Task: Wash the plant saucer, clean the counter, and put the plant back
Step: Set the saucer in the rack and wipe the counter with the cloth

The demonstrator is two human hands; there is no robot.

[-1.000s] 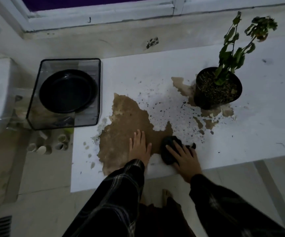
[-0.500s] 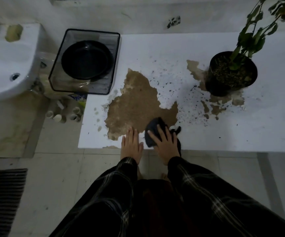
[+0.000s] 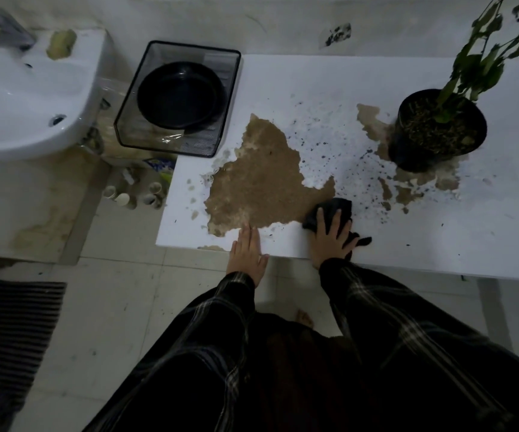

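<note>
Two hands are working at the front edge of the white counter (image 3: 376, 79), lower centre of frame. My right hand (image 3: 329, 241) is pressing down on a dark cloth (image 3: 334, 208), fingers spread & fairly straight over it, not curled round it; one end of the cloth is sticking out to the right of my wrist. My left hand (image 3: 247, 254) is lying flat, palm down, fingers together w/ tips just reaching the near rim of the big stain, holding nothing.

Brown muddy stain (image 3: 261, 185) is covering the centre-left of the counter: ragged edges, tan, grainy-looking, w/ small blobs off its left side. Dark soil specks are scattering to the right of it toward the plant pot (image 3: 432, 132), which is standing upright at right of frame, black, soil showing, thin leafy stems reaching up past the top right corner. Smaller brown patches are sitting round the pot base.

Black round saucer (image 3: 180, 95) is lying in a black mesh tray (image 3: 220, 132) at upper centre-left, just beside the counter's left end. It's looking glossy w/ a raised rim. White sink (image 3: 33, 88) is showing upper left, striped mat (image 3: 15, 332) lower left on the tiled floor.
</note>
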